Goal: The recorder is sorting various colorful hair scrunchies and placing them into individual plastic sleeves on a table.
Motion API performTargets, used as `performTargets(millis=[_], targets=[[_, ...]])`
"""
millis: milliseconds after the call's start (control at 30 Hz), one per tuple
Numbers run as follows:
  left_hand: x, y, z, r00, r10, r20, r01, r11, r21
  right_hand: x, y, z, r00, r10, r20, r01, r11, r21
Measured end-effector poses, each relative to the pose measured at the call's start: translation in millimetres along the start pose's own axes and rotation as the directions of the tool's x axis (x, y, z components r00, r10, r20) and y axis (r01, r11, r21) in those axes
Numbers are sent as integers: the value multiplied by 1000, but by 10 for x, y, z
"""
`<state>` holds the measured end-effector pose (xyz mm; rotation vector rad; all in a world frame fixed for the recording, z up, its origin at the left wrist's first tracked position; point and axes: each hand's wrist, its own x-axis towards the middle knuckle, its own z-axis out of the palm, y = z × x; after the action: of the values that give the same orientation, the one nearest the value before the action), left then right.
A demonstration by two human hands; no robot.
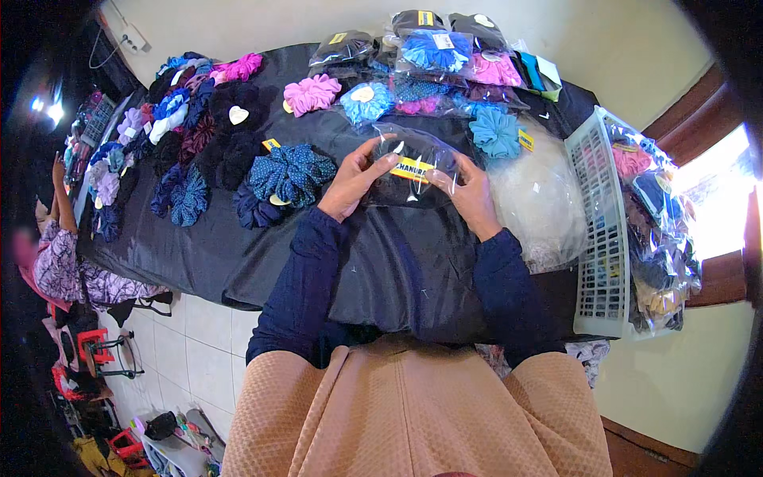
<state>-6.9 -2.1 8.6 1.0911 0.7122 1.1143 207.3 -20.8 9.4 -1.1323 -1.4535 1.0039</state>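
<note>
Between my two hands is a clear plastic bag with a black fabric item inside, which looks like a scrunchie. A yellow label with writing shows through its front. My left hand grips the bag's left side, thumb on the label's upper left. On the right side my right hand pinches it, thumb near the label's right end. Just left of my left hand lies a dotted navy scrunchie. A teal scrunchie with a yellow tag rests beyond my right hand, by a stack of clear plastic bags.
A black cloth covers the table. Bagged scrunchies are piled at the back, and loose scrunchies spread leftward. A white plastic basket of bagged items stands at the right edge. Another person is at the far left.
</note>
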Motion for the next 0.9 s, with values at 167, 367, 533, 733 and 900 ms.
performTargets(millis=[167, 367, 533, 733, 900], targets=[[-1, -13, 84, 999, 34, 19, -36, 995, 94, -23, -30, 4, 1000, 12, -14, -12, 1000, 9], [-15, -23, 83, 998, -21, 63, 13, 991, 131, -27, -141, -37, 995, 82, 57, -84, 996, 35], [34, -86, 27, 999, 2, 34, -7, 990, 140, 5, -34, -11, 998, 52, -21, -48, 989, 139], [39, -94, 19, 998, -26, -50, 30, 996, 84, -5, -96, 0, 997, 71, -35, -61, 974, 218], [38, -34, -91, 981, -66, -181, 71, 997, 22, 41, -71, -100, 993, 115, 36, -120, 962, 245]])
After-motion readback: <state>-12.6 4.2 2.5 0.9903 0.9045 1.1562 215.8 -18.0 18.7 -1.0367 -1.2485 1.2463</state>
